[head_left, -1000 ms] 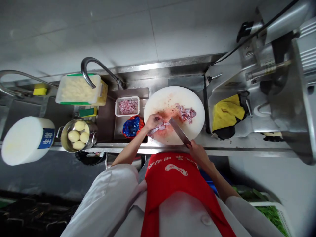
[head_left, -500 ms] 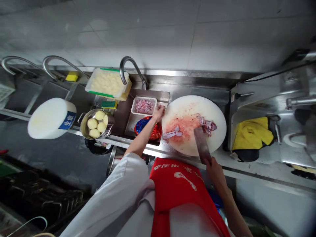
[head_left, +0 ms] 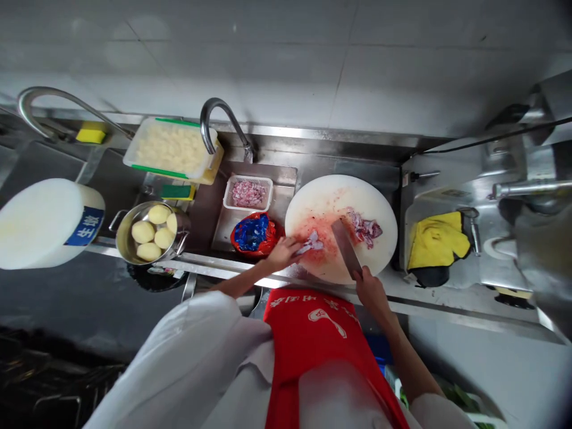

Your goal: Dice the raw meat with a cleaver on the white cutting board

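A round white cutting board [head_left: 313, 196], stained red in the middle, lies before me. At its left edge my left hand [head_left: 285, 252] is closed on the thin end of a pale, bony piece of raw meat [head_left: 311, 242]. My right hand [head_left: 370, 291] grips the handle of a cleaver [head_left: 345, 245], whose broad blade lies over the board between that piece and a darker heap of raw meat scraps [head_left: 365, 228]. Left of the board sit a red and blue plastic bag [head_left: 252, 232] and a white basket of chopped pinkish meat [head_left: 248, 193].
Further left are a steel pot of peeled potatoes [head_left: 129, 253], a lidded tub of pale pieces [head_left: 172, 149], a sponge [head_left: 176, 191] and another thick round board [head_left: 36, 220]. A faucet [head_left: 214, 104] arches over the sink. At right, a yellow cloth [head_left: 438, 238] lies in a metal basin.
My left hand has come down from beside the basket to the meat piece and closed on its end. The cleaver has shifted left, away from the darker scraps. The whole view has shifted.
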The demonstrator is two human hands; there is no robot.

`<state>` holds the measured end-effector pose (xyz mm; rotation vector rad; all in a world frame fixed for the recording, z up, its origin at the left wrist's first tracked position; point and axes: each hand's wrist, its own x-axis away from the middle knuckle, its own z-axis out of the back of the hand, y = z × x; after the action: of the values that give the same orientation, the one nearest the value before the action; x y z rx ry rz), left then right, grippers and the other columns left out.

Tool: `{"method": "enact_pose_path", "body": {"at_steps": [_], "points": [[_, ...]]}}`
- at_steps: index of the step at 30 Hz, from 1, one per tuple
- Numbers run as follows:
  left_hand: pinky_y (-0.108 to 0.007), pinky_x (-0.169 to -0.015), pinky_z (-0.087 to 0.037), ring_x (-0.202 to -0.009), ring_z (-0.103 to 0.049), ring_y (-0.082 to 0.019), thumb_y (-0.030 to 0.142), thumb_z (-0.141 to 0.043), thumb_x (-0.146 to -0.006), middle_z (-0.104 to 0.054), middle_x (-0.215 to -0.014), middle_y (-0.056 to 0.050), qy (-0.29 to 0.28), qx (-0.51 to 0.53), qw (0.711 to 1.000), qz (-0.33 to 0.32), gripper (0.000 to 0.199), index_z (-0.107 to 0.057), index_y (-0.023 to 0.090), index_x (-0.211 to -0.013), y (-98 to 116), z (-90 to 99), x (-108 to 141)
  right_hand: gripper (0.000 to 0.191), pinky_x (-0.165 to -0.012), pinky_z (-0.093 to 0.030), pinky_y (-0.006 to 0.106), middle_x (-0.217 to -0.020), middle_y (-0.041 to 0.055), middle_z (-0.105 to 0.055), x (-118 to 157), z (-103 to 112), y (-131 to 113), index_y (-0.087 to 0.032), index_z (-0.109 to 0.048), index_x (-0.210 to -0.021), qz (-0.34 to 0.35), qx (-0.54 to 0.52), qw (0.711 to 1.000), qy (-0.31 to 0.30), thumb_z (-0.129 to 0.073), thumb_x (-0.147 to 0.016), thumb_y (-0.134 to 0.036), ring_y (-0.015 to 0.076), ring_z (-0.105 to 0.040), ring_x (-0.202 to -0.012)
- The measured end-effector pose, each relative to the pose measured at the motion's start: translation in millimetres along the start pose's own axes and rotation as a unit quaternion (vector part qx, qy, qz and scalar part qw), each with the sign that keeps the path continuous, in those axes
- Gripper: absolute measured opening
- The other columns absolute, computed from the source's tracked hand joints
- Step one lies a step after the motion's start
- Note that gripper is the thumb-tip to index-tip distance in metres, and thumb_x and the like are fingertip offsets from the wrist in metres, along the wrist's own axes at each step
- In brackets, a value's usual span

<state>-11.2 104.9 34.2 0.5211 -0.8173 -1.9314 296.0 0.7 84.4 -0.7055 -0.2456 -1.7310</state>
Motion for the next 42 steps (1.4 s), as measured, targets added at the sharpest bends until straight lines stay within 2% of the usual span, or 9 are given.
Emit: {"method": "enact_pose_path", "body": {"at_steps": [3, 6, 10, 14, 17, 24, 36, 38, 42], "points": [[-0.042, -0.102, -0.048, -0.114, -0.058, -0.024, 0.033, -0.046, -0.101, -0.065, -0.114, -0.013, 0.020, 0.016, 0.999, -0.047, 0.029, -0.069, 0.020, -0.113, 9.0, -56.6, 7.0, 0.031, -0.063, -0.027, 0.028, -0.087, 0.0122, -0.070, -7.6, 6.4, -7.7, -0.014, -0.052, -0.117, 0.016, 0.034, 0.999, -0.013, -0.031, -0.106, -0.033, 0.0216, -0.065, -0.077], [-0.042, -0.103, -0.048, -0.112, -0.058, -0.024, 0.030, -0.044, -0.102, -0.063, -0.109, -0.012, 0.025, 0.022, 0.997, -0.067, 0.030, -0.069, 0.017, -0.111, 8.7, -79.1, -21.3, 0.036, -0.063, -0.030, 0.028, -0.091, 0.0134, -0.072, -11.1, 10.6, -14.7, -0.014, -0.050, -0.124, 0.042, 0.054, 0.997, -0.035, -0.028, -0.106, -0.036, 0.0225, -0.067, -0.080], [-0.045, -0.104, -0.045, -0.117, -0.052, -0.027, 0.032, -0.054, -0.098, -0.059, -0.117, -0.012, 0.049, -0.005, 0.997, -0.052, 0.028, -0.069, 0.020, -0.118, 12.4, -73.2, -37.1, 0.038, -0.066, -0.033, 0.028, -0.095, 0.0149, -0.072, -11.0, 15.0, -16.5, -0.012, -0.047, -0.130, 0.057, 0.068, 0.995, -0.051, -0.029, -0.106, -0.036, 0.0241, -0.068, -0.085], [-0.049, -0.105, -0.041, -0.121, -0.048, -0.031, 0.040, -0.065, -0.091, -0.054, -0.129, -0.013, 0.060, -0.057, 0.997, 0.002, 0.043, -0.064, 0.026, -0.132, 12.5, -57.0, -5.5, 0.034, -0.070, -0.036, 0.029, -0.095, 0.0155, -0.071, -7.8, 20.8, -21.6, -0.012, -0.051, -0.124, 0.056, 0.046, 0.996, -0.045, -0.032, -0.105, -0.033, 0.0250, -0.069, -0.088], [-0.047, -0.102, -0.042, -0.117, -0.052, -0.029, 0.035, -0.063, -0.092, -0.057, -0.124, -0.012, 0.067, -0.053, 0.995, 0.041, 0.037, -0.066, 0.024, -0.128, 5.6, -52.3, 15.6, 0.033, -0.072, -0.039, 0.029, -0.094, 0.0160, -0.071, -6.0, 23.7, -40.5, -0.011, -0.052, -0.122, 0.037, 0.024, 0.999, -0.022, -0.031, -0.106, -0.031, 0.0253, -0.069, -0.089], [-0.036, -0.098, -0.051, -0.113, -0.057, -0.022, 0.037, -0.055, -0.096, -0.053, -0.122, -0.012, 0.105, 0.074, 0.991, 0.024, 0.027, -0.070, 0.023, -0.113, -10.5, -60.6, 18.7, 0.034, -0.077, -0.043, 0.028, -0.108, 0.0180, -0.072, -12.0, 26.6, -90.3, -0.010, -0.052, -0.125, 0.048, -0.015, 0.999, -0.019, -0.030, -0.106, -0.028, 0.0243, -0.069, -0.100], [-0.037, -0.102, -0.050, -0.115, -0.056, -0.020, 0.036, -0.055, -0.095, -0.054, -0.117, -0.011, 0.112, 0.162, 0.980, 0.014, 0.021, -0.071, 0.023, -0.099, -23.1, -73.4, 18.3, 0.036, -0.080, -0.044, 0.032, -0.101, 0.0206, -0.070, -21.3, 21.8, -100.4, -0.006, -0.057, -0.116, 0.060, 0.010, 0.998, 0.019, -0.029, -0.105, -0.024, 0.0268, -0.068, -0.094], [-0.037, -0.101, -0.050, -0.115, -0.055, -0.020, 0.034, -0.055, -0.095, -0.054, -0.116, -0.011, 0.120, 0.174, 0.977, -0.003, 0.020, -0.071, 0.023, -0.099, -23.6, -74.8, 17.8, 0.037, -0.077, -0.044, 0.033, -0.095, 0.0203, -0.071, -21.5, 28.8, -100.0, -0.006, -0.059, -0.114, 0.064, 0.007, 0.997, 0.042, -0.028, -0.104, -0.026, 0.0270, -0.068, -0.088], [-0.037, -0.097, -0.053, -0.110, -0.057, -0.019, 0.034, -0.057, -0.096, -0.055, -0.113, -0.010, 0.147, 0.174, 0.973, -0.026, 0.019, -0.070, 0.023, -0.101, -24.2, -77.2, 16.9, 0.044, -0.072, -0.044, 0.032, -0.085, 0.0174, -0.070, -23.5, 39.2, -100.4, -0.006, -0.057, -0.117, 0.066, -0.024, 0.982, 0.176, -0.026, -0.105, -0.035, 0.0261, -0.067, -0.081]]}}
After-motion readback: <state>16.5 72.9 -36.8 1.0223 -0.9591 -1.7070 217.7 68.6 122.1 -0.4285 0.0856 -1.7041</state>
